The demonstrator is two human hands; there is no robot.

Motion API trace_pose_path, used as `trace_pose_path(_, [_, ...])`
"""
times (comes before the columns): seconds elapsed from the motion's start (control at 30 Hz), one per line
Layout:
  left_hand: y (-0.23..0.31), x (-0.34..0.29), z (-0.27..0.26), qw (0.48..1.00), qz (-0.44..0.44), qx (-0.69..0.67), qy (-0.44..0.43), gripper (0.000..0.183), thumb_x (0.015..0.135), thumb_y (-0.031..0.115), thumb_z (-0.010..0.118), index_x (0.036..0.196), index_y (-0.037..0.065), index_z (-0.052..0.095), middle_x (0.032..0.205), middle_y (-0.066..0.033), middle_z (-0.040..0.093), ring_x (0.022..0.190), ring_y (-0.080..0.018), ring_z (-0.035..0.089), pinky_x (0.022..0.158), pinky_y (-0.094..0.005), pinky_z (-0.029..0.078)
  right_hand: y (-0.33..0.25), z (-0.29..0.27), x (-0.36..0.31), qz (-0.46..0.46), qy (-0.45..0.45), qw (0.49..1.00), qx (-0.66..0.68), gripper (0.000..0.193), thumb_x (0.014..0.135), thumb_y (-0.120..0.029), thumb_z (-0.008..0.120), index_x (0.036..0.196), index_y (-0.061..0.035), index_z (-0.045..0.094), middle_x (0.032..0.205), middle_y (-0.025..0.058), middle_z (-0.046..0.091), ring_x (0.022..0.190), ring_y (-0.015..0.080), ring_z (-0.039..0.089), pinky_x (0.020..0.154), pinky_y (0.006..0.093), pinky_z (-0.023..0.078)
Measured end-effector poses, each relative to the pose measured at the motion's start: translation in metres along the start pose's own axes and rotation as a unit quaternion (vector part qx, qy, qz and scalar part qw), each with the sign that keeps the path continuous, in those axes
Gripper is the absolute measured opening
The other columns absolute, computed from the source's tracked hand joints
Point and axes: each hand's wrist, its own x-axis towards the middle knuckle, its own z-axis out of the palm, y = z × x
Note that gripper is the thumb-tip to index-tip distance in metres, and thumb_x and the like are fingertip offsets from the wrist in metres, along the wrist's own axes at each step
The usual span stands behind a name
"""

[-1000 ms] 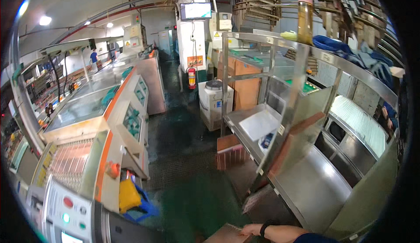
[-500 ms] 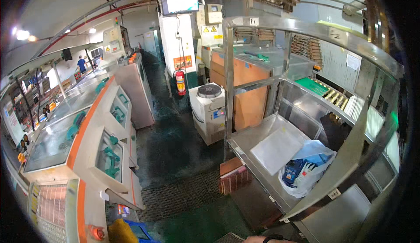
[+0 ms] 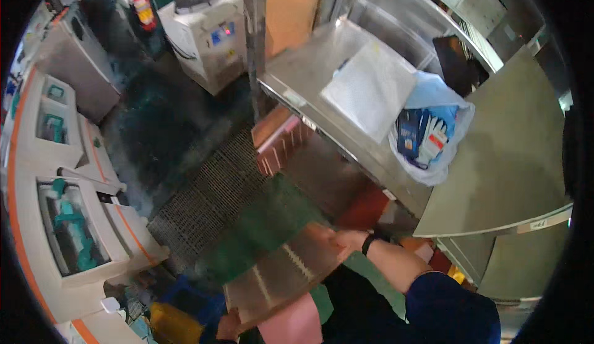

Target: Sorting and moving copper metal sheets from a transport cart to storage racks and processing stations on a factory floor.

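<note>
A flat brown panel (image 3: pixel 286 287) with two pale stripes across it is held low in front of me. My right hand (image 3: pixel 350 243), with a dark band at the wrist, grips its right end. At the near left corner my left hand (image 3: pixel 229 326) is closed on the panel's edge; its fingers are partly cut from sight and blurred. Below the panel's near edge shows a pink sheet (image 3: pixel 291 320), and I cannot tell whether it touches the panel.
To the right stands a metal rack shelf (image 3: pixel 288 93) bearing a white sheet (image 3: pixel 371 90) and a plastic bag (image 3: pixel 433 130) with gloves. Copper-coloured panels (image 3: pixel 281 140) lean below. A white machine (image 3: pixel 59 158) lines the left, near a yellow bin (image 3: pixel 173 324). A floor grating (image 3: pixel 204 183) lies ahead.
The view has tilted down and shifted, so the rack appears closer. Both my hands and the striped panel have come into view; earlier only part of one hand showed at the lower edge.
</note>
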Motion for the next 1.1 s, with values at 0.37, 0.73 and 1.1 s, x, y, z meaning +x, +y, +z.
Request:
trace_pose_path(0.37, [-0.045, 0.178, 0.006, 0.871, -0.207, -0.436, -0.096, 0.037, 0.096, 0.038, 0.053, 0.081, 0.005, 0.060, 0.066, -0.0019, 0.051, 0.061, -0.0185, 0.051, 0.056, -0.0383, 0.042, 0.022, -0.019, 0.076, -0.040, 0.120, 0.991, 0.044, 0.038, 0.090, -0.036, 0.066, 0.108, -0.0026, 0.069, 0.104, 0.0017, 0.066, 0.095, 0.0147, 0.056, 0.086, 0.0318, 0.044])
trace_pose_path(0.73, [-0.057, 0.290, -0.010, 0.808, -0.313, -0.492, -0.079, 0.036, 0.089, 0.039, 0.061, 0.097, 0.004, 0.063, 0.079, -0.0122, 0.066, 0.080, -0.0268, 0.065, 0.068, -0.0426, 0.048, -0.023, -0.063, 0.195, -0.060, 0.151, 0.986, 0.028, 0.039, 0.085, -0.035, 0.067, 0.101, 0.0003, 0.069, 0.090, 0.0038, 0.063, 0.084, 0.0162, 0.053, 0.073, 0.0346, 0.046])
trace_pose_path(1.1, [-0.084, 0.464, 0.093, 0.943, -0.043, -0.328, -0.014, 0.042, 0.091, 0.027, 0.053, 0.128, 0.008, 0.051, 0.098, -0.0251, 0.064, 0.083, -0.0443, 0.063, 0.068, -0.0494, 0.051, -0.145, -0.168, 0.279, -0.009, 0.197, 0.964, -0.178, 0.054, 0.083, -0.050, 0.067, 0.113, -0.0042, 0.067, 0.114, 0.0078, 0.066, 0.102, 0.0223, 0.060, 0.087, 0.0384, 0.048])
